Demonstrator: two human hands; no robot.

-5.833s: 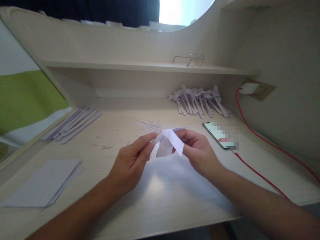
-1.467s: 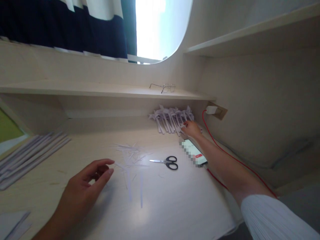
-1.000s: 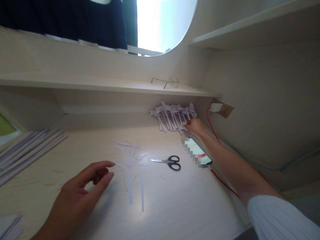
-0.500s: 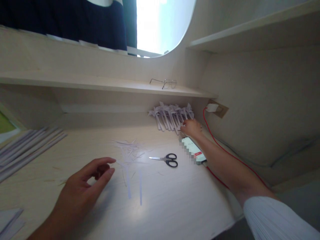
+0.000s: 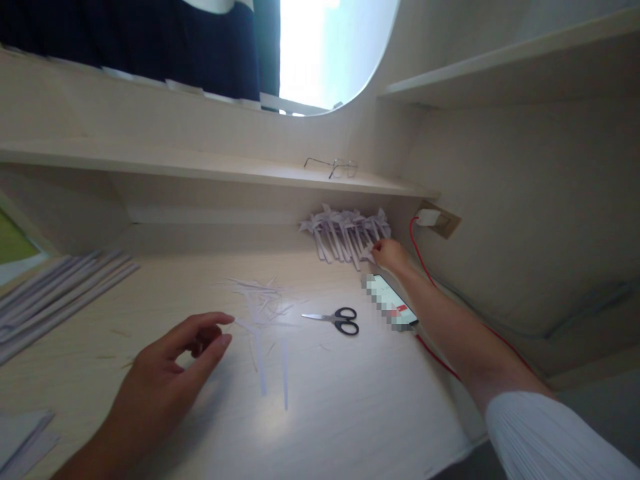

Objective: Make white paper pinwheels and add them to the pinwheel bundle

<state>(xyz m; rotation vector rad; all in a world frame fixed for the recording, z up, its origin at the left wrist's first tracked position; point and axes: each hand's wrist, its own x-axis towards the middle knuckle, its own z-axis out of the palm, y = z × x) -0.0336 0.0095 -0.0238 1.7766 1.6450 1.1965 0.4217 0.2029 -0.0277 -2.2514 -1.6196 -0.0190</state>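
Note:
My left hand (image 5: 167,367) hovers over the table at the left, thumb and forefinger apart with nothing between them. Just beyond its fingertips lie thin white paper strips (image 5: 263,300). My right hand (image 5: 391,256) reaches to the back right, fingers closed on a white paper pinwheel (image 5: 367,253), mostly hidden by the hand and its neighbours. Against it lies a row of paper pinwheels (image 5: 340,233) with rolled paper sticks. Black-handled scissors (image 5: 334,320) rest between the hands, blades pointing left.
A phone (image 5: 393,301) lies under my right forearm, with a red cable (image 5: 435,357) running from it. Long paper rolls (image 5: 60,293) and folded paper sheets (image 5: 25,437) are at the left. Glasses (image 5: 343,168) sit on the low shelf (image 5: 200,167). A charger (image 5: 428,217) is in the wall socket.
My right hand has shifted slightly to the right beside the pinwheel row, and white paper now shows more clearly at its fingertips. The left hand keeps its pose.

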